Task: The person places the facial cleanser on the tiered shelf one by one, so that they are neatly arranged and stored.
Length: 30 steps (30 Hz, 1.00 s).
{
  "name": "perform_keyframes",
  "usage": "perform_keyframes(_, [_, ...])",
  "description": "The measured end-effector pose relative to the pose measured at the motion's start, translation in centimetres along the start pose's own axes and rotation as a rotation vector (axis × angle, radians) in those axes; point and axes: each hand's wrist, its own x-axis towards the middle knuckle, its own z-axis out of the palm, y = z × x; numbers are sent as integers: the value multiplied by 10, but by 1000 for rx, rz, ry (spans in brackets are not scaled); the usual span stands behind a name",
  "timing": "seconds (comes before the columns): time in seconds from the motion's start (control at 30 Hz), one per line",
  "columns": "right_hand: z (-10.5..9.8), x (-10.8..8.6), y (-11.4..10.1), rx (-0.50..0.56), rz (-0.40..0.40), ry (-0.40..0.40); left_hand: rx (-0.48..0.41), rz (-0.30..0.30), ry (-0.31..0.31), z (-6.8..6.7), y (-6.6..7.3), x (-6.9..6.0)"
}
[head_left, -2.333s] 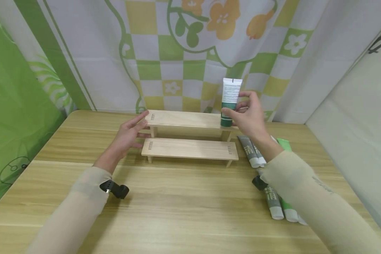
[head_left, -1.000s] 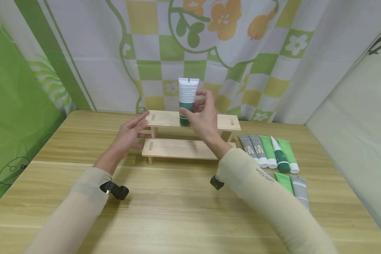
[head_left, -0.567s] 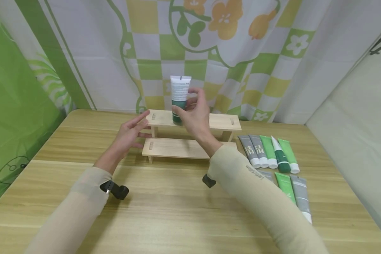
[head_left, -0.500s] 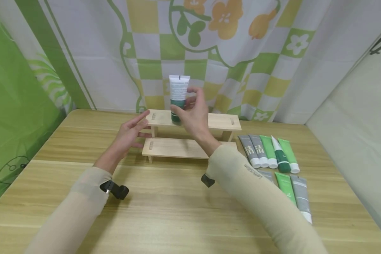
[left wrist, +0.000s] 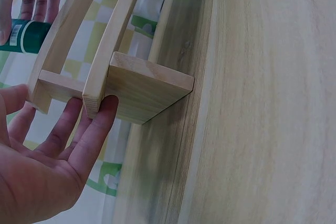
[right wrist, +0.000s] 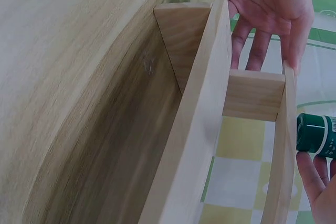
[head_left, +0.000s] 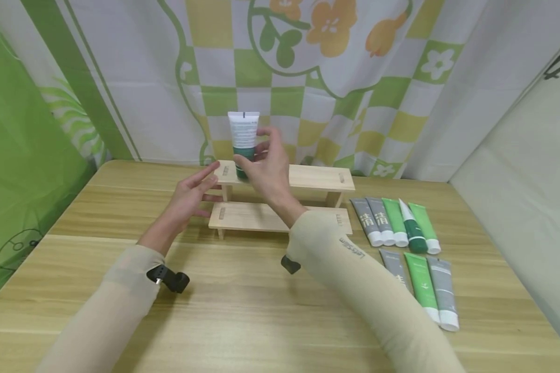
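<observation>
A two-step wooden rack [head_left: 315, 178] stands on the table. My right hand [head_left: 271, 171] grips a white and dark green squeeze tube [head_left: 244, 130] upright, cap down, over the left part of the upper step. In the right wrist view the tube's green cap [right wrist: 311, 134] is right at the step's surface; whether it touches cannot be told. My left hand [head_left: 189, 199] rests against the rack's left end, fingers extended and spread. In the left wrist view its fingertips touch the ends of the boards, and the lower step [left wrist: 97, 72] sits between them.
On the right of the wooden table [head_left: 242, 311] lie two rows of tubes: grey ones [head_left: 366, 221], green ones [head_left: 421, 282] and a white and dark green one [head_left: 413, 228]. A patterned curtain [head_left: 252, 67] hangs behind the rack, and a white wall [head_left: 522, 171] rises at right.
My right hand has carried the tube leftward along the upper step, from its right end to near its left end. The left hand has stayed at the rack's left end.
</observation>
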Motion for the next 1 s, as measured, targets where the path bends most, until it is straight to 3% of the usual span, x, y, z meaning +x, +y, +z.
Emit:
perform_keyframes(0.57, [25, -3, -5, -20, -60, -54, -2, -10, 8, 0, 0, 1])
perform_keyframes(1.0, [28, -3, 1, -78, -93, -38, -6, -1, 0, 1, 0, 1])
